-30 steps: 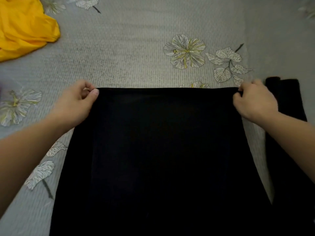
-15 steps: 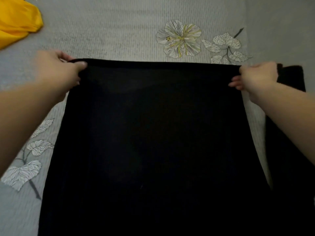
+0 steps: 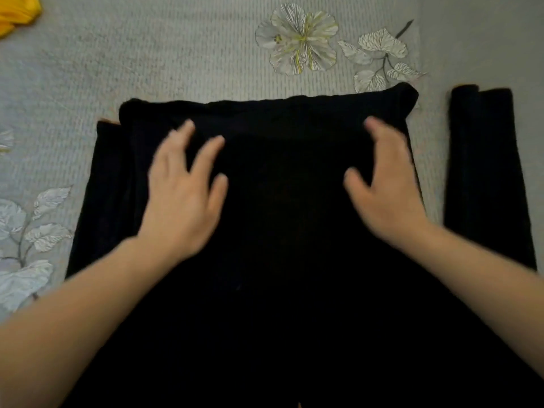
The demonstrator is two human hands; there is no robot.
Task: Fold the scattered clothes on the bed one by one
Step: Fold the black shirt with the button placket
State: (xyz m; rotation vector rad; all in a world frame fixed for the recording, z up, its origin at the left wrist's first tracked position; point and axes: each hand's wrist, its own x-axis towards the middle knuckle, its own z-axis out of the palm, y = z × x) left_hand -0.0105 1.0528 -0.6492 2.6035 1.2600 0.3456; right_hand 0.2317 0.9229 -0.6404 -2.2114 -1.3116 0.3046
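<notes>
Black garment [image 3: 279, 201] lies on bed [image 3: 176, 54], 1 fold laid over. Left hand [image 3: 182, 201] and right hand [image 3: 388, 195] spread over it, gripping nothing. Yellow cloth [image 3: 17, 13] at far corner looks unfolded; more folding left.

We see everything through one wide-angle camera worn on the head, facing forward and steeply down from close above the bed [image 3: 176, 69], with the black garment [image 3: 279, 231] filling most of the frame.

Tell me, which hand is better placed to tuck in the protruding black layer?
Probably the left hand: it is open over the black garment, near the protruding layer; the right hand is farther.
</notes>
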